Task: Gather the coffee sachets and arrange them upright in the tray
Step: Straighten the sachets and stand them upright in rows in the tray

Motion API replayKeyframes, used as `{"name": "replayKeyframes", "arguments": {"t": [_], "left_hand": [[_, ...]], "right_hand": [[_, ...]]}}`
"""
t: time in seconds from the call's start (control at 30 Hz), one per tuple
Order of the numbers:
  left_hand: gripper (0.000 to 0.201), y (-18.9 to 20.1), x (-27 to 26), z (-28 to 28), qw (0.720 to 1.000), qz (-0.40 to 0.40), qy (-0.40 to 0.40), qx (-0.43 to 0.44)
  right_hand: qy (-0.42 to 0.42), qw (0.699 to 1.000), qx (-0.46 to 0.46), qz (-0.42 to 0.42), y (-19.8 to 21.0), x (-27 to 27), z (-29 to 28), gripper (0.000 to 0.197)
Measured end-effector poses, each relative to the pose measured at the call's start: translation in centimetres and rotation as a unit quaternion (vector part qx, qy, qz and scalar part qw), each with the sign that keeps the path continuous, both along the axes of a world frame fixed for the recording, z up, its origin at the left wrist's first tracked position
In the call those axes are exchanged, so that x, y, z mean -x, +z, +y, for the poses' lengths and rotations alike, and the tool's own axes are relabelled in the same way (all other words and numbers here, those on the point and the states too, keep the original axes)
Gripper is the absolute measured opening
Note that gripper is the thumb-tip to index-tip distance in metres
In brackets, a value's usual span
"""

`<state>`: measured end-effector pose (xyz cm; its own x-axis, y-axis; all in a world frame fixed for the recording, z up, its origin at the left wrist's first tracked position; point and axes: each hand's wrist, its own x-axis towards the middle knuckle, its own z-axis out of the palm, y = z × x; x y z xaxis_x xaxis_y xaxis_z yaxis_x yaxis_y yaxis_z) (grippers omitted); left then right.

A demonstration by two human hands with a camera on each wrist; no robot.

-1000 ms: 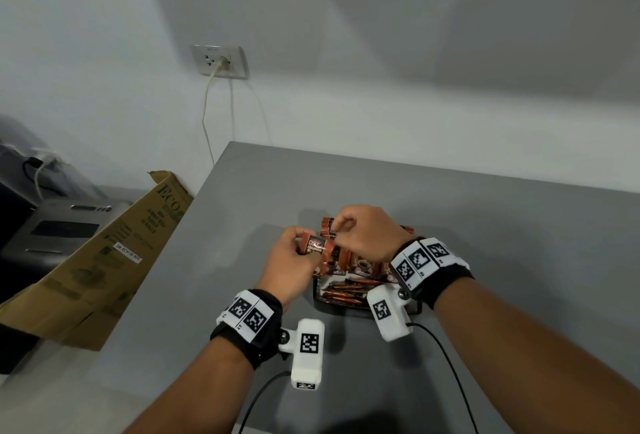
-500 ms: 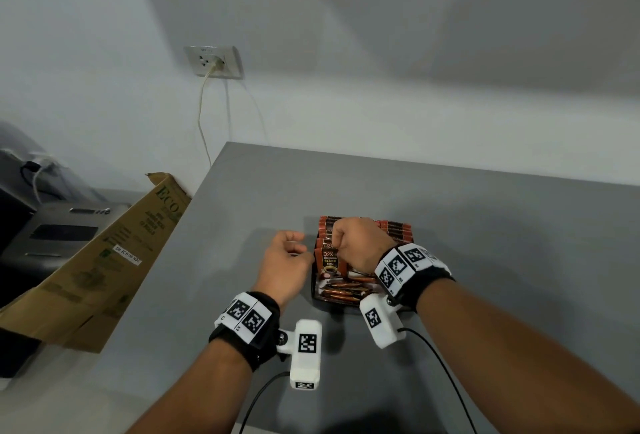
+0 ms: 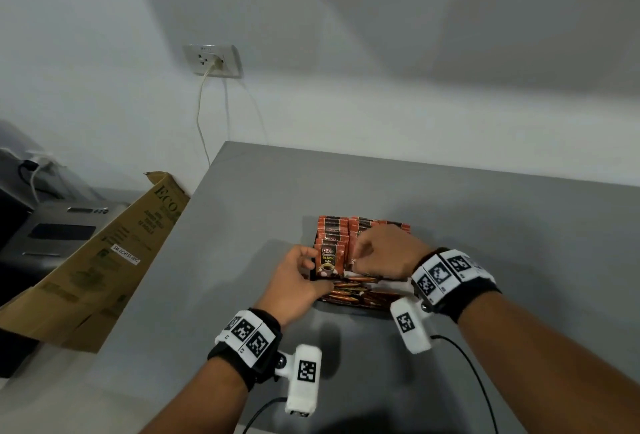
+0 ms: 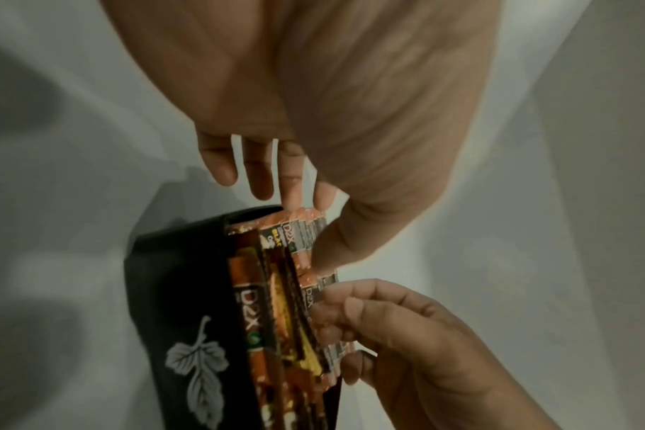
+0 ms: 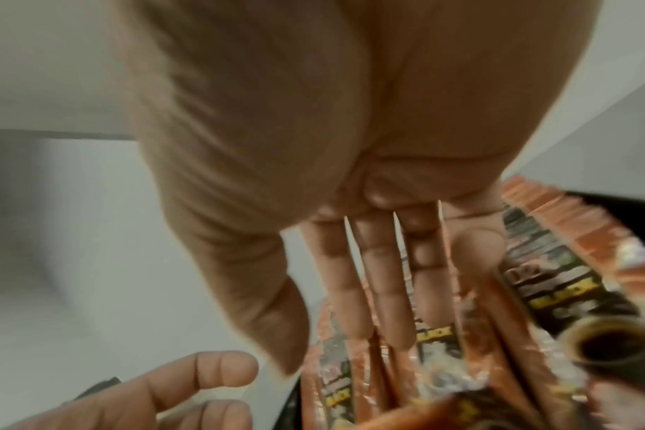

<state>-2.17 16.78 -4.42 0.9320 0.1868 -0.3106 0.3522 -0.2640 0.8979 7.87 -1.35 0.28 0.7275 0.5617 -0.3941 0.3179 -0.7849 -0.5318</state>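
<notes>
Grey table carries one black tray with two rows of upright coffee sachets. Left hand, fingers straight and slightly spread, touches one row; right hand pinches the other row's sachets.

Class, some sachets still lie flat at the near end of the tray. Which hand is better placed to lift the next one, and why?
Probably the left hand: it is open beside the flat sachets in the tray. The right hand is busy among the upright sachets.
</notes>
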Motion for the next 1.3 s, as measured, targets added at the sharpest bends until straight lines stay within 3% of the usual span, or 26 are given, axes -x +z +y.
{"name": "replayKeyframes", "arguments": {"t": [0.1, 0.17, 0.33, 0.5, 0.67, 0.87, 1.07, 1.2, 1.3], "left_hand": [[0.049, -0.4, 0.2, -0.7, 1.000, -0.005, -0.012, -0.009], [0.048, -0.6, 0.2, -0.9, 1.000, -0.007, -0.011, -0.004], [0.047, -0.8, 0.2, -0.9, 1.000, -0.016, -0.013, -0.022], [0.057, -2.0, 0.2, -0.6, 0.999, -0.008, 0.000, -0.047], [0.059, -2.7, 0.2, -0.5, 0.998, -0.009, -0.006, -0.066], [0.056, -3.2, 0.1, -0.5, 0.997, -0.024, -0.003, -0.079], [0.053, -3.3, 0.2, -0.6, 0.995, -0.036, -0.017, -0.086], [0.073, -1.3, 0.3, -1.2, 0.997, -0.072, 0.021, -0.028], [0.077, 0.8, -0.4, -2.2, 0.987, -0.063, 0.019, 0.150]], "right_hand": [[0.027, 0.998, 0.040, 0.042, -0.7, 0.9, -1.1, 0.049], [0.034, 0.998, 0.038, 0.043, -1.5, 1.4, -1.0, 0.058], [0.016, 0.999, -0.011, 0.034, -2.9, 1.6, -1.0, 0.037], [-0.008, 0.998, -0.045, 0.034, -3.6, 1.6, -1.4, 0.034], [0.011, 0.999, -0.047, -0.026, -4.1, 2.2, -0.7, 0.033], [0.024, 0.993, -0.038, -0.107, -5.0, 3.3, -0.4, 0.015], [-0.024, 0.988, -0.123, -0.085, -4.1, 4.6, -0.8, 0.009], [-0.129, 0.971, -0.190, -0.065, -3.0, 4.5, -1.3, 0.004], [-0.216, 0.920, -0.323, 0.050, -1.3, 4.1, -1.3, 0.011]]}}
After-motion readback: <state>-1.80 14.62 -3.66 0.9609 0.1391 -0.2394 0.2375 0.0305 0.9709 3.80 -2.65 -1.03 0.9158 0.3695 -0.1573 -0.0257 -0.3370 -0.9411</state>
